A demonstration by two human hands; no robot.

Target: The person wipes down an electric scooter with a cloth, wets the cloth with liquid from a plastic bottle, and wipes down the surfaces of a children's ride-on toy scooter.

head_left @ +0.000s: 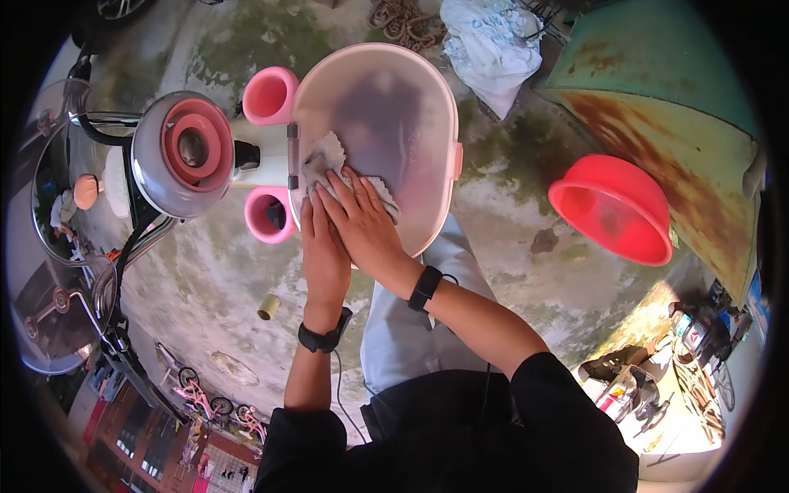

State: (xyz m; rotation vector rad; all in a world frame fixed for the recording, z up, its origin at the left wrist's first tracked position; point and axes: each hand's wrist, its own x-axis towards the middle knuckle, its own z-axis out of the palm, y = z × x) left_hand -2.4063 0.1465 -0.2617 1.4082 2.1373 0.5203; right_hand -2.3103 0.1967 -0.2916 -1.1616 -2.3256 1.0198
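Note:
A grey, damp-looking cloth (329,156) lies on the translucent lid of a pink-rimmed basket (427,107). My right hand (362,222) rests on the cloth with its fingers spread, pressing it near the lid's hinged left side. Beside it and partly under it, my left hand (323,238) lies flat, fingertips at the cloth's lower left edge. Two pink cup holders, an upper one (269,97) and a lower one (267,215), sit left of the basket. Both wrists wear black bands.
The basket is attached to a scooter with a round headlight (182,154) and mirrors at the left. A red basin (612,209) stands at the right, near a rusty green metal panel (657,74). A white sack (491,49) and a rusty chain (404,23) lie at the top.

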